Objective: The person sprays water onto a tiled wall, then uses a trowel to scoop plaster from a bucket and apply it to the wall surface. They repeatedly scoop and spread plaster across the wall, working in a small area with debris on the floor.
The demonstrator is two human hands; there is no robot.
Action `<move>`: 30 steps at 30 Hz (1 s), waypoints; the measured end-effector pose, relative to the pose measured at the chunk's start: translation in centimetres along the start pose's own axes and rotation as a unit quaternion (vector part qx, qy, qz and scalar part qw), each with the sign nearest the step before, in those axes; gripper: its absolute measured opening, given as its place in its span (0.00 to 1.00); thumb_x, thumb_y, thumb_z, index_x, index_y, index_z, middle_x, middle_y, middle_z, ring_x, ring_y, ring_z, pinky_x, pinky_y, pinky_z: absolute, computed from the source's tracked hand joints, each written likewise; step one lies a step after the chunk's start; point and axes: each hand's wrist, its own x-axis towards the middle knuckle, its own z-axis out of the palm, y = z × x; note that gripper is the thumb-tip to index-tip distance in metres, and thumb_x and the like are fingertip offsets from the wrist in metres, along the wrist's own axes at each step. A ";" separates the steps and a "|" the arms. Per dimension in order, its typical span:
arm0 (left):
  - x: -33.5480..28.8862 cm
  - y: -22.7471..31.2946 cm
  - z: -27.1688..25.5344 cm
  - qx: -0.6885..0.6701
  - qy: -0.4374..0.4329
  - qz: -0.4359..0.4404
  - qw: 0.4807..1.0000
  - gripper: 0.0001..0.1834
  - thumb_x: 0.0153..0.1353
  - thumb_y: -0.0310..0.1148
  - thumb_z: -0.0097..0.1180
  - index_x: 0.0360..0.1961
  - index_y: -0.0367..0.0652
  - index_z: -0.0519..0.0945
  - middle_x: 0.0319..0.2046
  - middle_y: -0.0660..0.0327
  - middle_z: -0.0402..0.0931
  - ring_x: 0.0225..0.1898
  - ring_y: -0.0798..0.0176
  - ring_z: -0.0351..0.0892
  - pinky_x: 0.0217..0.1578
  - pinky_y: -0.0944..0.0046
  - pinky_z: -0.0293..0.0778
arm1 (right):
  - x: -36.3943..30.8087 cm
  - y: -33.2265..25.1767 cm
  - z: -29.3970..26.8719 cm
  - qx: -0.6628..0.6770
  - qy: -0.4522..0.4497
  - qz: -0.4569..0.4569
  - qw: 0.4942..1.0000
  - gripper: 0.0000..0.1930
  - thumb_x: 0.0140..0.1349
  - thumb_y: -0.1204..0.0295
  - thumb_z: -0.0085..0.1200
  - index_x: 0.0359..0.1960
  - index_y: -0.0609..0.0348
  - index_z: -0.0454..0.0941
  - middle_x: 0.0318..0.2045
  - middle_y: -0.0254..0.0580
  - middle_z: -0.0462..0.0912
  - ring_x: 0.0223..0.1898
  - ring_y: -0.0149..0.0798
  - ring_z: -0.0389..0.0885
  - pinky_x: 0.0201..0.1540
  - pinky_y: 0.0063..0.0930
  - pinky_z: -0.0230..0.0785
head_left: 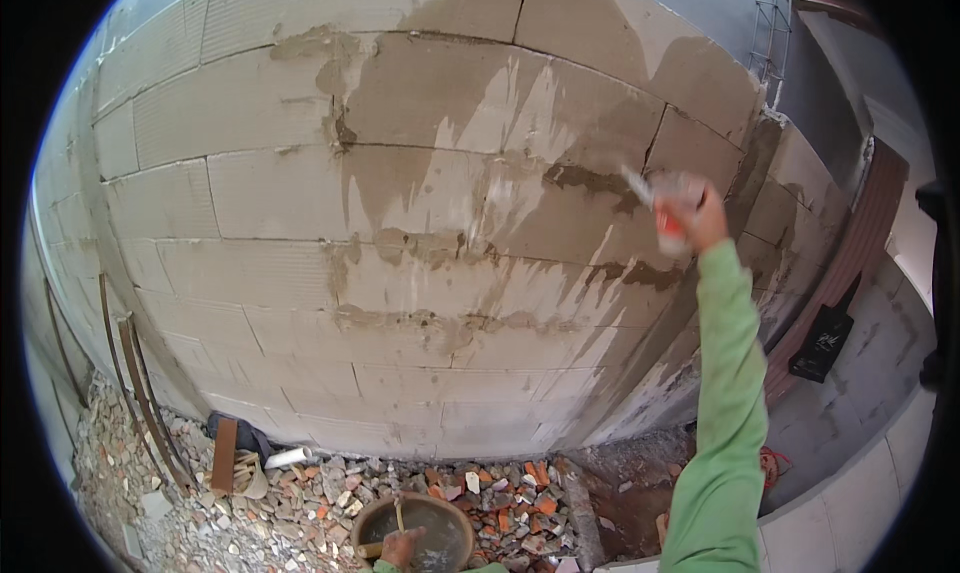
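Observation:
My right hand [692,211] is raised in front of the block wall [420,208], closed around a white and red container [670,235] blurred by motion. A pale streak [636,186] stands out from its upper left side; whether it is water or part of the container I cannot tell. Low down, my left hand [402,548] is closed on a light wooden stick [400,515] over a round brown tub [465,533] of cloudy grey water. Dark wet patches and runs cover the middle and right of the wall.
Broken brick and stone rubble [320,503] lies along the wall's foot. At the left are bent strips [140,388], a brown board [225,453] and a white pipe piece [289,458]. A black bag [824,341] hangs at the right; a steel lattice [770,28] rises above the wall.

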 end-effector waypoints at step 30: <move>2.8 -0.6 3.1 0.009 -0.095 -0.026 0.995 0.16 0.57 0.45 0.57 0.33 0.41 0.83 0.20 0.63 0.72 0.25 0.68 0.70 0.29 0.65 0.67 | -62.8 11.8 24.2 0.323 -0.385 0.201 0.841 0.22 0.50 0.60 0.67 0.44 0.53 0.73 0.39 0.38 0.80 0.38 0.37 0.78 0.39 0.34 0.70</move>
